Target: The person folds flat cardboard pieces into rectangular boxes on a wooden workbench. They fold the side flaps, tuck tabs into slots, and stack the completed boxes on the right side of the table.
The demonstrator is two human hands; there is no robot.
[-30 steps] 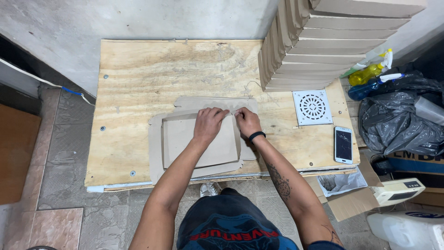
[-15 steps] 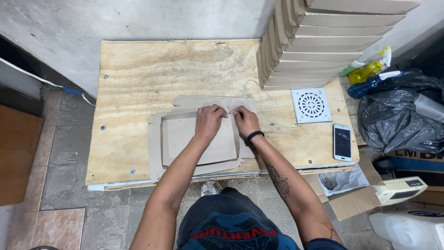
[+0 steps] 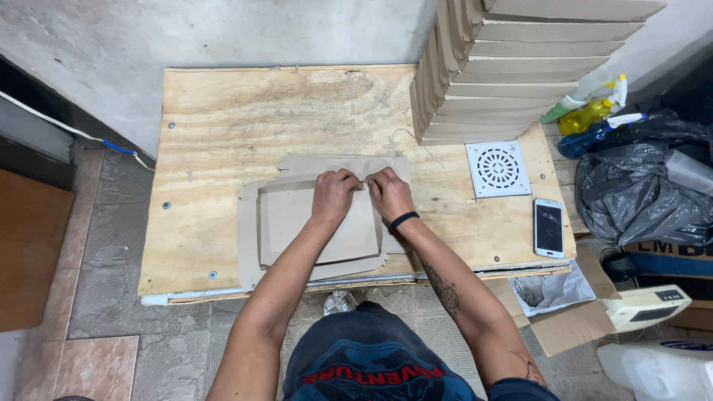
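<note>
A flat brown cardboard box blank (image 3: 297, 223) lies on the plywood table (image 3: 223, 126), with its side flaps partly folded up. My left hand (image 3: 334, 194) and my right hand (image 3: 388, 193) meet at the blank's far right corner. The fingertips of both hands pinch the cardboard edge there. A black band sits on my right wrist.
A tall stack of folded cardboard boxes (image 3: 512, 67) stands at the table's far right. A white square drain grate (image 3: 497, 168) and a phone (image 3: 549, 227) lie to the right. Spray bottles (image 3: 594, 111), a black bag (image 3: 639, 193) and an open carton (image 3: 564, 304) crowd the right side.
Both hands have drawn closer together at the blank's far corner, and their fingers have curled from flat pressing into a pinch on the edge.
</note>
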